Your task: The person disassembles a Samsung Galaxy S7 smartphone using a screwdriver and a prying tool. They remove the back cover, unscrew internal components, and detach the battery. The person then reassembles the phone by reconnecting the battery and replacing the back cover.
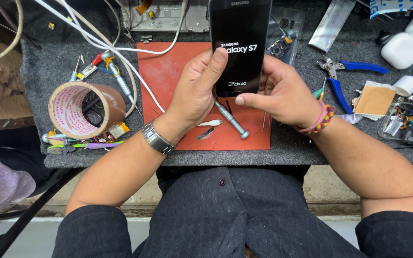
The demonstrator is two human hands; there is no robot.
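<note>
I hold a black smartphone (239, 33) upright over the red work mat (163, 76), its screen lit with a start-up logo. My left hand (194, 88) grips its left edge, thumb lying up along the side. On the opposite side my right hand (283, 93) cups the lower right edge, its thumb pressed across the bottom of the screen. Under my hands on the mat lie a small silver screwdriver (233, 122) and a white cable plug (210, 123).
A roll of brown tape (84, 109) sits at the left on the grey felt, by white cables (120, 48) and small screwdrivers (120, 79). Blue-handled pliers (342, 76), white earbud cases (401, 48), a tan pad (374, 100) and loose phone parts (402, 126) lie at the right.
</note>
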